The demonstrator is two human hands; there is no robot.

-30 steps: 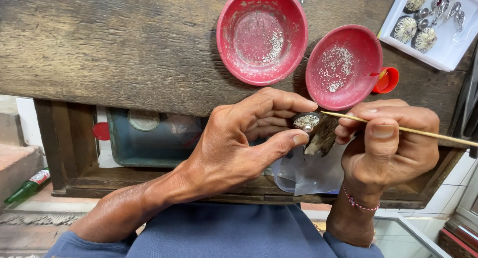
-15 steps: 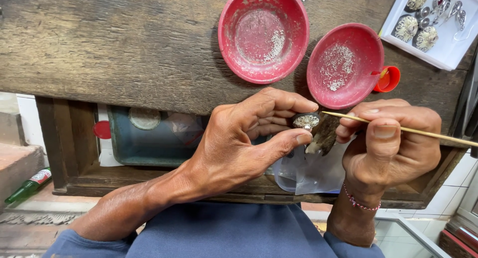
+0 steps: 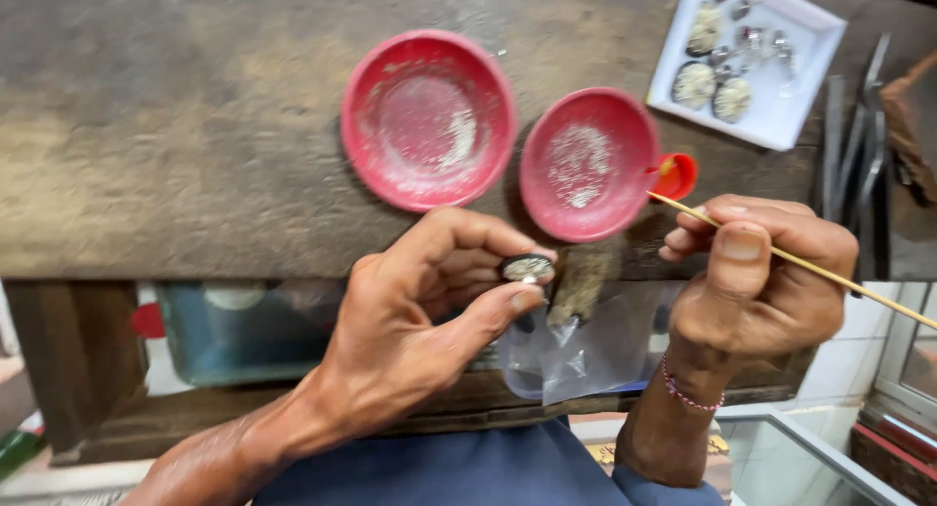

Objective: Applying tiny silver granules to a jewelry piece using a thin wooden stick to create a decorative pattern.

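Nearest the camera, the left hand (image 3: 410,321) has its grip closed on a small oval piece (image 3: 527,267), pinched between thumb and fingertips just off the front edge of the tabletop (image 3: 176,155). Beside it, the right hand (image 3: 756,277) is closed around a thin wooden stick (image 3: 810,267), whose tip points toward a small red cap (image 3: 675,176). A red beaded bracelet (image 3: 688,394) circles the right wrist. Between and below the hands hangs a clear plastic bag (image 3: 576,355), with a dark worn peg (image 3: 581,286) jutting from the tabletop's edge above it. Farther off, two red shallow dishes rest side by side on the tabletop, the larger dish (image 3: 427,119) to the left and the smaller dish (image 3: 589,162) touching the cap, both dusted with pale grains. Farthest away, a white tray (image 3: 771,116) holds several small oval and silvery pieces.
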